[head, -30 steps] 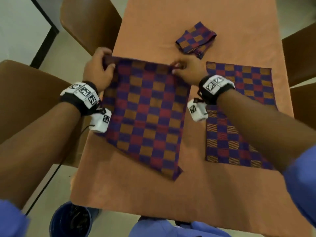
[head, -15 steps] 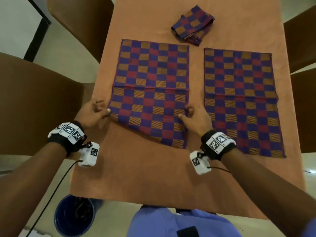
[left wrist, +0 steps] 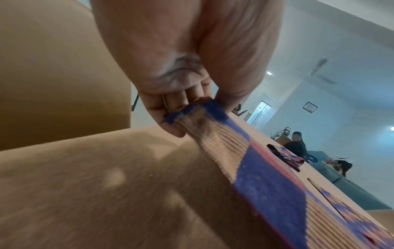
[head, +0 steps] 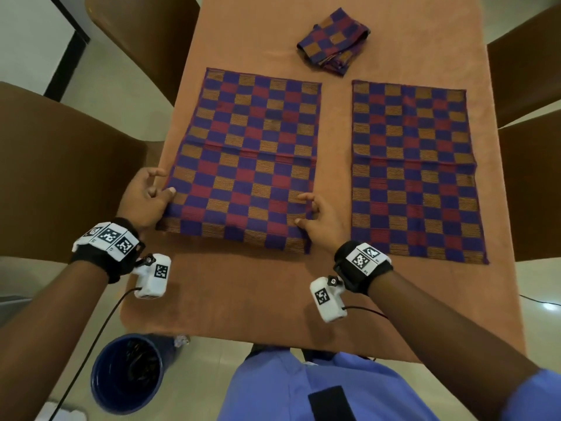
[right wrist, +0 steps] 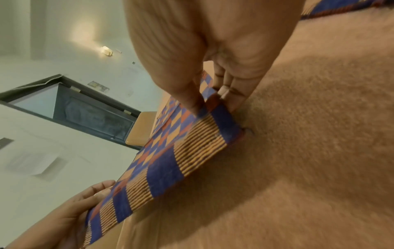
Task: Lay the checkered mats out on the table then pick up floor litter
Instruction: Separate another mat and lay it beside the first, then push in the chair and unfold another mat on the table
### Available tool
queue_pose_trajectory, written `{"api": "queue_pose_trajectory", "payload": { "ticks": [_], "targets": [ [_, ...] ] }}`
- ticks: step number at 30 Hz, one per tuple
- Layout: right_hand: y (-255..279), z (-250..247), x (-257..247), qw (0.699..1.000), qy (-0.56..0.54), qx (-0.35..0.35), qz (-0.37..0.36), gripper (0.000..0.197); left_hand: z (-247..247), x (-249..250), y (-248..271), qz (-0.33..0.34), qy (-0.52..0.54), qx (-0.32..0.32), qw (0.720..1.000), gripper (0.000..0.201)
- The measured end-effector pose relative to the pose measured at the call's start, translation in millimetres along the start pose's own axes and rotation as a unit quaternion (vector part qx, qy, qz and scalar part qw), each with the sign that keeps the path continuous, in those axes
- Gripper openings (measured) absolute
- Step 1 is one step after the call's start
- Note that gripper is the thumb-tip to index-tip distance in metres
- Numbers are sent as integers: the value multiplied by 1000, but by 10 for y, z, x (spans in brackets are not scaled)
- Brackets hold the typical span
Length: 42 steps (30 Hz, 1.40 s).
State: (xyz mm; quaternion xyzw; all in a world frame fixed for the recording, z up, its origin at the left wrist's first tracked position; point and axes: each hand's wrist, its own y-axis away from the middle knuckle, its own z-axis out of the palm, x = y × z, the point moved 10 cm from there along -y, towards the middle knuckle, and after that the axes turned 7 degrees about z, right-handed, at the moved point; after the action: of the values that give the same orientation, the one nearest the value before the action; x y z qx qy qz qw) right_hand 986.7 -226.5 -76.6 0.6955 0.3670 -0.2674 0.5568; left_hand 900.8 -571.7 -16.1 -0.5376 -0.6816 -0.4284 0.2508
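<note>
Two checkered mats lie spread on the orange table [head: 243,293]. The left mat [head: 252,153] is held at both near corners. My left hand [head: 145,199] pinches its near left corner, thumb on top, as the left wrist view shows at the mat corner [left wrist: 192,114]. My right hand [head: 318,223] pinches the near right corner [right wrist: 215,107], lifted slightly off the cloth. The right mat [head: 413,165] lies flat and untouched. A folded pile of mats [head: 332,41] sits farther back.
Brown chairs stand at the left [head: 60,165] and right [head: 528,183] of the table. A dark blue bin [head: 127,372] stands on the floor at the near left, with a small scrap of litter [head: 181,340] beside it.
The mat was held up by its far corners a second ago; now it lies spread flat. Both hands moved to its near corners and drew that edge toward me.
</note>
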Motion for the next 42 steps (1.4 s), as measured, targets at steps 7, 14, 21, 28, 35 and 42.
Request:
{"api": "queue_pose_trajectory", "payload": {
  "ticks": [7, 14, 21, 28, 35, 42],
  "targets": [
    [41, 203, 102, 995, 82, 46, -17, 47, -92, -364, 375, -17, -135, -7, 991, 41],
    [163, 259, 128, 992, 111, -28, -54, 83, -16, -443, 466, -21, -238, -42, 970, 54],
    [592, -458, 201, 969, 206, 77, -109, 52, 367, 94, 576, 116, -409, -42, 904, 50],
    [1040, -1946, 781, 909, 328, 249, -62, 54, 2233, 866, 1168, 308, -330, -235, 861, 38],
    [1119, -2748, 1016, 838, 477, 261, -33, 52, 3379, 1296, 1483, 367, -374, -274, 807, 42],
    [950, -2795, 1111, 842, 514, 130, -99, 57, 3496, 1367, 1437, 400, -417, -220, 786, 24]
  ]
}}
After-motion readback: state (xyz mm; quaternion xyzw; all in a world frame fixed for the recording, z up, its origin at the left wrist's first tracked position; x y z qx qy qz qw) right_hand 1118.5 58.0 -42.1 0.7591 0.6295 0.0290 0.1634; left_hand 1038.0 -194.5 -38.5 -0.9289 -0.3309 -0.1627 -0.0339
